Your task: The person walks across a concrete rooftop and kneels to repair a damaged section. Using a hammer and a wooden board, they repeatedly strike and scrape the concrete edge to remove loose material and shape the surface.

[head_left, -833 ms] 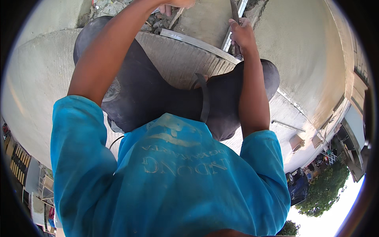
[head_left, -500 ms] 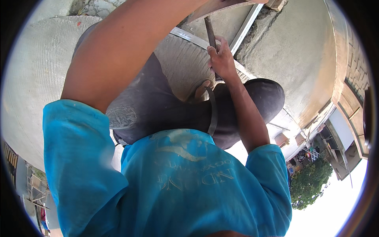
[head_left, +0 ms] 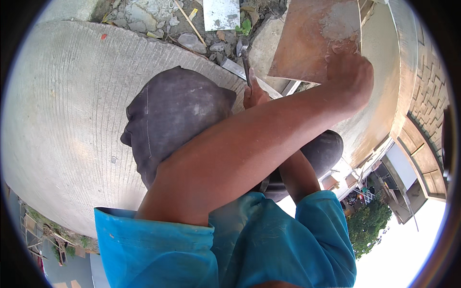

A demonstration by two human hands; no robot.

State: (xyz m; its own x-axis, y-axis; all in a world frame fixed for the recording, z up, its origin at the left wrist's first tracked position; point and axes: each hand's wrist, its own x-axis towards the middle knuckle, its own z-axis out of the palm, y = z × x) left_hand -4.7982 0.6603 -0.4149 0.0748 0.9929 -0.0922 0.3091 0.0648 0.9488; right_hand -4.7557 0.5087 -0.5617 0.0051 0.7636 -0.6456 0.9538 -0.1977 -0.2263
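Observation:
My left arm crosses to the right, and my left hand (head_left: 350,69) grips a flat, reddish-brown board (head_left: 300,43) smeared with grey material at the upper right. My right hand (head_left: 255,95) is lower and further left, partly behind that forearm, closed on a dark, bar-like tool (head_left: 246,65) with a lighter metal top. A pale metal strip (head_left: 231,66) runs beside the tool and continues under the board. My knees, in dark trousers, are bent below both hands.
Ridged concrete (head_left: 72,120) curves across the left. Rubble (head_left: 192,42), thin sticks and a pale square sheet (head_left: 221,14) lie at the top. Smooth concrete (head_left: 377,45) borders the board on the right, with patterned paving (head_left: 427,77) beyond. A tree and clutter show at the lower right.
My left arm has swung right across my body with the board, which now shows broadly at the upper right. My right hand, still holding the tool, has moved lower and left.

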